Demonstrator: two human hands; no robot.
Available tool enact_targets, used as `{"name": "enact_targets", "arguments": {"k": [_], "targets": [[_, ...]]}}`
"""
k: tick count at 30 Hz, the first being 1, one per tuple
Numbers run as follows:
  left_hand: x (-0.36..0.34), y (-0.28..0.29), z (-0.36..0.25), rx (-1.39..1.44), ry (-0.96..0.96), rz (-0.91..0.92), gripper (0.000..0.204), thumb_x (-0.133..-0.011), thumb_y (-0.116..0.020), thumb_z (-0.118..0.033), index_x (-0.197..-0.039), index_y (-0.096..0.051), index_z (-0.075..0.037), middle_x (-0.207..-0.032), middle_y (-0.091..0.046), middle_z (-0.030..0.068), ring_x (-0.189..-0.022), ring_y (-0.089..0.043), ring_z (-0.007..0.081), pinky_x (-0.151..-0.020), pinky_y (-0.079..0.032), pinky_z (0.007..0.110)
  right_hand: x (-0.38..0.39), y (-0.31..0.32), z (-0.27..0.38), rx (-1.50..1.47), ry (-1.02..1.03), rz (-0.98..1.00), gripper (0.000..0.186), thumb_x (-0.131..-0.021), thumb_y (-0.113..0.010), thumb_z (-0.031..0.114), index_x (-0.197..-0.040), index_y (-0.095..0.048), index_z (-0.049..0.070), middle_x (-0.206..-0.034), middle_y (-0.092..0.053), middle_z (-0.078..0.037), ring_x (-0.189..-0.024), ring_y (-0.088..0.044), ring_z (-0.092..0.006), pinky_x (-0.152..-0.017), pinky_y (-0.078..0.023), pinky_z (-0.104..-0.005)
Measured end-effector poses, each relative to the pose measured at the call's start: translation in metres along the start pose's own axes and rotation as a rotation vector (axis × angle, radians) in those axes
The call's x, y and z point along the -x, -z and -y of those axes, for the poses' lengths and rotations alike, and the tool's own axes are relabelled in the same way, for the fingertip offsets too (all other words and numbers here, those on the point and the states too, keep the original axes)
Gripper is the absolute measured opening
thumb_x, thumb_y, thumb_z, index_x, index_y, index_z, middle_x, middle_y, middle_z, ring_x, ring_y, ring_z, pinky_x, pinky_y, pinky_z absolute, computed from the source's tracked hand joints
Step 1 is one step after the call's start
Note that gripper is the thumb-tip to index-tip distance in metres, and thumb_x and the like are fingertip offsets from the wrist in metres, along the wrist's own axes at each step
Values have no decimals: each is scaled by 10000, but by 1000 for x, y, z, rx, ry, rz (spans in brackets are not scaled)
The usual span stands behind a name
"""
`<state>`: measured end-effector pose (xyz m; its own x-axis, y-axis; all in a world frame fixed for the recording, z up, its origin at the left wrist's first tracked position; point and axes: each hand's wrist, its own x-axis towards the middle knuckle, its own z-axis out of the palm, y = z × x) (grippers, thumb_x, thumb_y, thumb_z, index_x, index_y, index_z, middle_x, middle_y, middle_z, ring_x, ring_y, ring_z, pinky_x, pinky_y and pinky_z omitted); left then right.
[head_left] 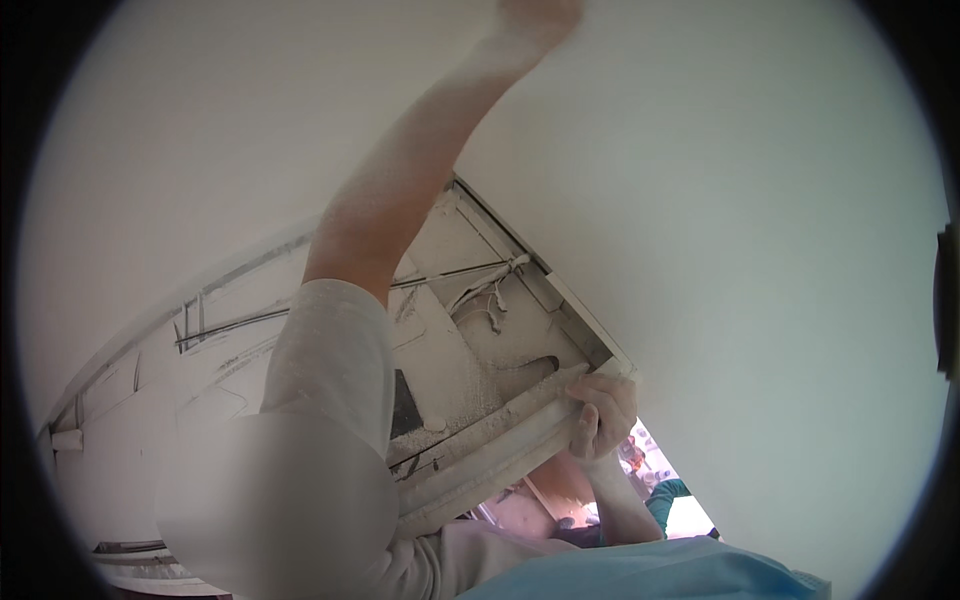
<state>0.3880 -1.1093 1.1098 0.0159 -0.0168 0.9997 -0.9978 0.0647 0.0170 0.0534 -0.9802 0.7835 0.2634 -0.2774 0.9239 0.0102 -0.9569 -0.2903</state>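
Observation:
My left hand [540, 20] is raised to the top edge, against the white wall surfaces [690, 200]; it is smeared and partly cut off, so its fingers cannot be made out. My right hand [603, 410] grips a long, pale, dust-coated bar [480, 480] near the right corner of the opening, fingers curled over it. Behind the bar lies a dusty white panelled surface [500, 350] with dark seams and metal edging, and some powder-coated strands or cables [490, 295] on it.
Dusty framing [120, 370] runs along the curved left side. Beyond the bar, an opening shows a reddish-brown board [555, 485] and small indistinct items [635, 455] lower down. A teal shape [665, 500], perhaps a sleeve, is at its right. Light blue fabric [640, 575] crosses the bottom edge.

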Motion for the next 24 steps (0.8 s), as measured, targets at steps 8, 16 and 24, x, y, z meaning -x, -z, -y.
{"name": "enact_targets", "arguments": {"k": [8,16,24], "targets": [[80,-3,46,-11,377,141,578,-996,-521,-127,-1529,-375,39,-1510,-447,249,-1403,-439,392,-1168,-375,465,0,5,1,4,17,52,342,-1017,-515,288,-873,-717,52,-830,-716,-99,-801,-670,-276,-740,-421,-389],[226,10,68,-106,741,257,505,-965,-539,-213,-1402,-549,40,-1322,-562,267,-1255,-564,439,-1037,-494,486,-2,3,8,29,31,53,354,-1025,-490,277,-887,-720,47,-845,-712,-116,-801,-657,-289,-733,-411,-403],[198,31,57,31,517,194,519,-961,-533,-145,-1445,-480,33,-1422,-516,252,-1313,-514,431,-1118,-427,498,0,-8,1,-3,62,-31,383,-1039,-475,289,-902,-714,22,-851,-712,-133,-743,-607,-293,-720,-407,-403]]}}
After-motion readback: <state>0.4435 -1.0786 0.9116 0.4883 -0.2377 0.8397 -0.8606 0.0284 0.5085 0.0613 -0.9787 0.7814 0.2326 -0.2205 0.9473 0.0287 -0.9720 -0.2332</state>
